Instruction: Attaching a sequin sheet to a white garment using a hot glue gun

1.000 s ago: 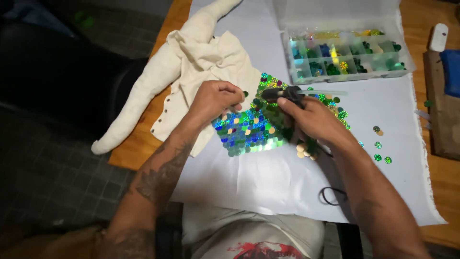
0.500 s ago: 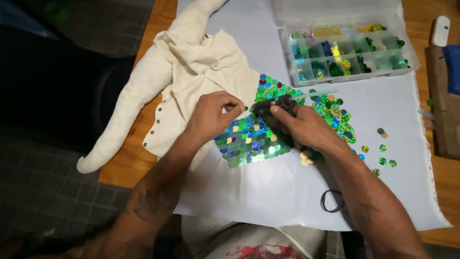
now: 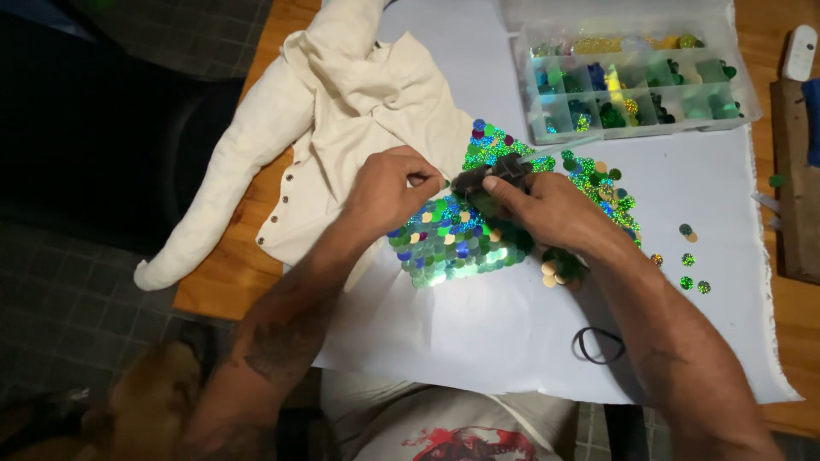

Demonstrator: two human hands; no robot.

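My right hand [image 3: 547, 209] is closed around a dark glue gun [image 3: 494, 175], its nozzle pointing left over the sequin patch [image 3: 465, 239], with a pale glue stick [image 3: 555, 149] projecting from the rear toward the upper right. My left hand [image 3: 389, 189] sits just beside the nozzle, thumb and forefinger pinched together; whether a sequin is between them I cannot tell. The patch, covered in green, blue and gold discs, lies on a white sheet [image 3: 478, 324] on the wooden table [image 3: 235, 273], overlapping the lower edge of a cream garment [image 3: 342, 94]. Loose sequins [image 3: 688, 256] lie to the right of my forearm. A clear compartment box [image 3: 632, 85] of sorted sequins stands at the upper right, well apart. A black loop of cord [image 3: 598, 344] rests on the sheet near my right arm.
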